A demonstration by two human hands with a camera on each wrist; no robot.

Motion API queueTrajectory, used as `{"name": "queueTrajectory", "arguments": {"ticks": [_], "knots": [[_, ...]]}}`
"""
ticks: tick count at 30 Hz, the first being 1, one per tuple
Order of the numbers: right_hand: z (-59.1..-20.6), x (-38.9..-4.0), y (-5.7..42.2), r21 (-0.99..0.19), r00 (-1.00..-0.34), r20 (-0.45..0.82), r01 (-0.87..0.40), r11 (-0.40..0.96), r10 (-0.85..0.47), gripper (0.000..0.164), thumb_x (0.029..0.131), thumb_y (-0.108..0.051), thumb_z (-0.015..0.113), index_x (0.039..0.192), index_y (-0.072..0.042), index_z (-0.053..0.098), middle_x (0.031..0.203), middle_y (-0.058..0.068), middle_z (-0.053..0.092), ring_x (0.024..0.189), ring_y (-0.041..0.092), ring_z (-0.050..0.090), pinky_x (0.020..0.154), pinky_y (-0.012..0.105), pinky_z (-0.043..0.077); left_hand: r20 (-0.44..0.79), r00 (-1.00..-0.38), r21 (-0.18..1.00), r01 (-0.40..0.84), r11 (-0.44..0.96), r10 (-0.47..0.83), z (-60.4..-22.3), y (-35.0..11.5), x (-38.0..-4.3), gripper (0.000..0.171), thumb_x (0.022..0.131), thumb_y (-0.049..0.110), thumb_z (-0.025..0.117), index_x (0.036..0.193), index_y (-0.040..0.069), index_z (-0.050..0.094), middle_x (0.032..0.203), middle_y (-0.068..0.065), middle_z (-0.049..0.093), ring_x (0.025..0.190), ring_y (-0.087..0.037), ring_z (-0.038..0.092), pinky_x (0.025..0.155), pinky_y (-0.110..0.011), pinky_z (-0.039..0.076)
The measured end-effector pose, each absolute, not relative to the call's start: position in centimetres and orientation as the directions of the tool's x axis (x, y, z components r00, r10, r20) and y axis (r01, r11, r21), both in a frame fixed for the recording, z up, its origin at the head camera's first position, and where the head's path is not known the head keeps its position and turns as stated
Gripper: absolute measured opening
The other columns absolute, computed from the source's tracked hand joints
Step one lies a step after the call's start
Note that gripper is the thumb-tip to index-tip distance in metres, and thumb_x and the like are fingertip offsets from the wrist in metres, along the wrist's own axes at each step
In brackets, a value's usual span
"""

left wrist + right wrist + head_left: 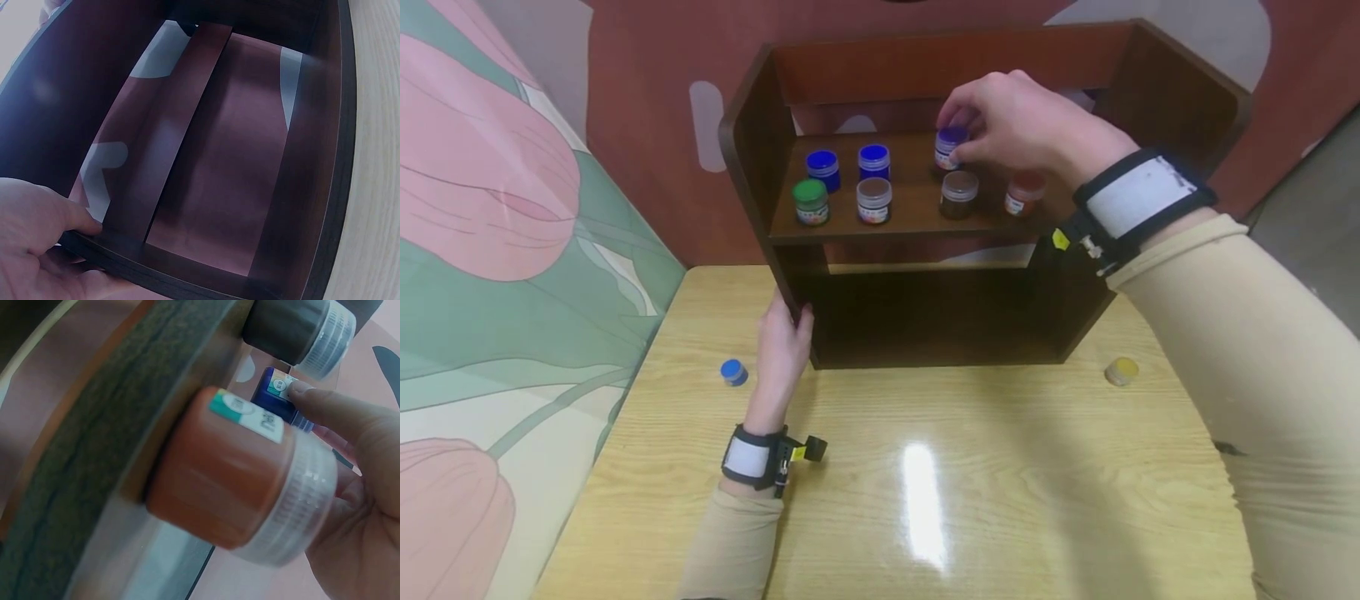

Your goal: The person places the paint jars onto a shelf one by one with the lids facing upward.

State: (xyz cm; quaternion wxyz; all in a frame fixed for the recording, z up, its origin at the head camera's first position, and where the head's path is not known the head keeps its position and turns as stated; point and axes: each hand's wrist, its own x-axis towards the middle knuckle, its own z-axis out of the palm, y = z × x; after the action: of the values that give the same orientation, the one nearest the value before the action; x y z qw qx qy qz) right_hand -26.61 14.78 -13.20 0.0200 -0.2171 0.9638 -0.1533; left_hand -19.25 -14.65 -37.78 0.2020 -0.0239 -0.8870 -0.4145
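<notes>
My right hand (1018, 125) pinches a small paint jar with a purple-blue lid (951, 148) between thumb and fingers, at the back of the upper board of a dark wooden shelf (917, 237). In the right wrist view the thumb lies against the label of this dark blue jar (273, 387). In front of it stand a brown jar (958, 197) and an orange-red jar (1024, 195), the latter partly behind the wrist. My left hand (782, 342) grips the front edge of the shelf's left side panel, thumb on the inner face in the left wrist view.
Two blue jars (874, 162) stand behind a green-lidded jar (811, 202) and a clear-lidded brownish jar (874, 202) on the upper board's left half. On the wooden table (850, 500) lie a blue jar (733, 372) at left and a yellow one (1122, 372) at right.
</notes>
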Motion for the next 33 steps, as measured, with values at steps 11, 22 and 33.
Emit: {"name": "queueTrajectory", "arguments": {"ticks": [11, 22, 33], "knots": [[-13.23, -26.95, 14.64, -0.306, -0.904, 0.013, -0.41, 0.859, -0.427, 0.049, 0.097, -0.021, 0.064, 0.143, -0.01, 0.051, 0.143, 0.02, 0.055, 0.128, 0.038, 0.055, 0.112, 0.054, 0.045, 0.4, -0.907, 0.71, 0.219, 0.669, -0.128, -37.74, -14.54, -19.3, 0.029, 0.1, 0.013, 0.057, 0.126, 0.0, 0.054, 0.121, -0.024, 0.067, 0.114, -0.041, 0.066, 0.094, -0.053, 0.057], [-13.26, -27.12, 14.52, -0.294, -0.903, -0.017, -0.407, 0.865, -0.43, 0.047, 0.098, -0.019, 0.063, 0.142, -0.01, 0.052, 0.143, 0.022, 0.054, 0.13, 0.04, 0.054, 0.11, 0.058, 0.045, 0.409, -0.904, 0.718, 0.233, 0.656, -0.126, -37.72, -14.37, -19.4, 0.028, 0.099, 0.011, 0.058, 0.124, 0.0, 0.055, 0.121, -0.025, 0.067, 0.114, -0.041, 0.066, 0.094, -0.053, 0.057], [-13.44, -27.19, 14.32, -0.291, -0.902, -0.017, -0.409, 0.865, -0.432, 0.045, 0.097, -0.015, 0.064, 0.14, -0.008, 0.053, 0.14, 0.023, 0.056, 0.129, 0.041, 0.055, 0.11, 0.059, 0.045, 0.394, -0.91, 0.723, 0.219, 0.655, -0.13, -37.66, -14.52, -19.37, 0.028, 0.099, 0.011, 0.058, 0.126, 0.0, 0.054, 0.123, -0.025, 0.066, 0.117, -0.04, 0.065, 0.096, -0.052, 0.056]]}}
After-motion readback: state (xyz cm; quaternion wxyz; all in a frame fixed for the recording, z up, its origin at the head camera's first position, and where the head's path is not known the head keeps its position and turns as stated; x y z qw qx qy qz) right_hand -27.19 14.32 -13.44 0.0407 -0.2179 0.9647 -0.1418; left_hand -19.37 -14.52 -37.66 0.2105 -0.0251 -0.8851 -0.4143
